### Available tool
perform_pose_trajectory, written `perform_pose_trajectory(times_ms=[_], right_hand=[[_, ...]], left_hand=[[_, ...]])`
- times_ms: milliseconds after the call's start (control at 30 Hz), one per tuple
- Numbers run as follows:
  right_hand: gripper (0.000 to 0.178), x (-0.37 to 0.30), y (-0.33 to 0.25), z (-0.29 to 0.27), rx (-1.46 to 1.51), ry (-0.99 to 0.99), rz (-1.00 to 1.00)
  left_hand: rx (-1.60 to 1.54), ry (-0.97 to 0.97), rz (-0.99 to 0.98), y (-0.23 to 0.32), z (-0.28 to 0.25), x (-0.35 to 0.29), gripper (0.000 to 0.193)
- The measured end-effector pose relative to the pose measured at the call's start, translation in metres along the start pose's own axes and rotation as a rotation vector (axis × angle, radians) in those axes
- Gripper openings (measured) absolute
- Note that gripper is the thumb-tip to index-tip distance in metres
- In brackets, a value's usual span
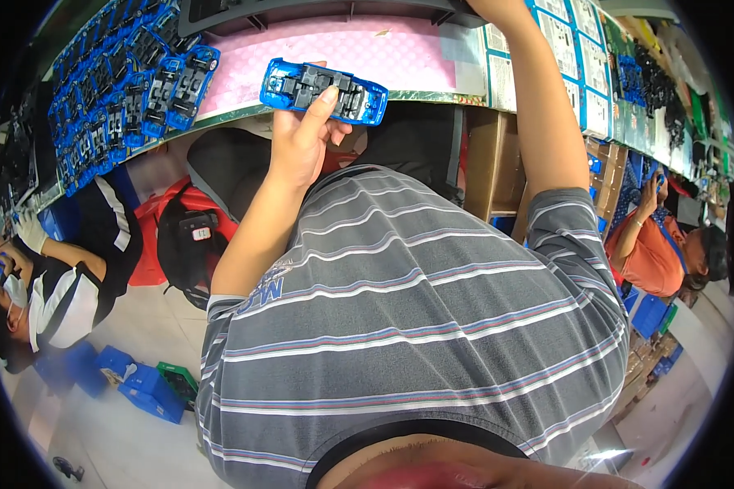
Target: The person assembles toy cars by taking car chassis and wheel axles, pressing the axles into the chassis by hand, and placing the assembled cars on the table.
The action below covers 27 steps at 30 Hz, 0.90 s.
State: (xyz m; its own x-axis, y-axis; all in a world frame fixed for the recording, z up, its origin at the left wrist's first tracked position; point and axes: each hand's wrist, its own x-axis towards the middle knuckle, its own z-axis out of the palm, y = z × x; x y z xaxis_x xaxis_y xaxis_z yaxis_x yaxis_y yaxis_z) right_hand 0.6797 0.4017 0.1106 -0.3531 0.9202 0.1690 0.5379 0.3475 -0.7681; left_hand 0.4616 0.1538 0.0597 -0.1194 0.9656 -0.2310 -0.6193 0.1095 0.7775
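Note:
My left hand [306,134] is closed on a blue toy car body [280,85], holding it over the near edge of the bench. The car's underside faces up, with dark grey and black chassis parts set in the blue shell, and my thumb lies across them. My right arm stretches to the far side of the bench. Only part of my right hand [497,10] shows at the top edge, by the right end of a long dark grey tray [302,13]; its fingers are cut off from view.
Rows of similar blue car bodies [114,90] cover the bench's left side. A pink bubble-wrap sheet [326,42] lies under the tray. Printed blue-and-white cards [559,49] stand to the right. Co-workers sit at left [65,277] and right [652,244]. Blue bins [151,391] stand on the floor.

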Motion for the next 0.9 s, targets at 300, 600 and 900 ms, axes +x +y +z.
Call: perform_pose_trajectory(times_ms=[300, 600, 900], right_hand=[[0.033, -0.123, -0.05, 0.03, 0.178, 0.003, -0.253], [0.051, -0.162, -0.094, 0.077, -0.024, -0.034, -0.357], [0.051, -0.129, -0.089, 0.048, 0.06, 0.089, -0.348]], left_hand=[[0.032, 0.008, 0.036, -0.002, -0.005, -0.006, 0.053], [0.074, 0.032, 0.109, -0.01, 0.01, -0.004, 0.048], [0.041, 0.042, 0.028, -0.008, -0.001, -0.013, 0.047]])
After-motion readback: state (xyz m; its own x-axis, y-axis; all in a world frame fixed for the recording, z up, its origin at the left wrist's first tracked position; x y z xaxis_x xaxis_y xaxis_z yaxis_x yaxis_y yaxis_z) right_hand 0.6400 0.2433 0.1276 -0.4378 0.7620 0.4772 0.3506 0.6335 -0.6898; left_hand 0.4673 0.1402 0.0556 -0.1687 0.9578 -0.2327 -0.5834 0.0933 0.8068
